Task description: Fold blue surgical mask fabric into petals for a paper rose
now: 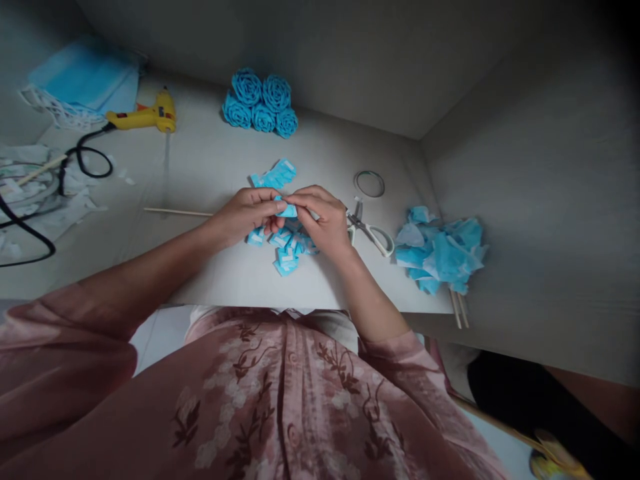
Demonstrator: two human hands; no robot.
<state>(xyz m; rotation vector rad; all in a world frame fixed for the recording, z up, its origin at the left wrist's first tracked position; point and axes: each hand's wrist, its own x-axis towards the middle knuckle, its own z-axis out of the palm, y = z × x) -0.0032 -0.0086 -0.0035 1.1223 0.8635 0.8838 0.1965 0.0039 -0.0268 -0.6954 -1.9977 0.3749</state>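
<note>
Between my two hands is a small folded piece of blue fabric [287, 211], pinched at its upper edge. My left hand [253, 212] grips it between thumb and fingers from the left. From the right, my right hand [321, 215] pinches the same piece with thumb and forefinger. Several cut blue pieces [286, 260] with white strips lie on the table below the hands, partly hidden by them. Another blue bunch of pieces [276, 175] lies just beyond. White-handled scissors [371, 232] rest beside my right hand, partly covered by it.
Rolled blue fabric roses [263, 100] sit at the back. A yellow glue gun [145, 117] and a stack of blue masks [87, 77] are at back left, scraps [55, 193] below. A wire ring [369, 183], thin stick [175, 212] and crumpled blue fabric [443, 250] also lie here.
</note>
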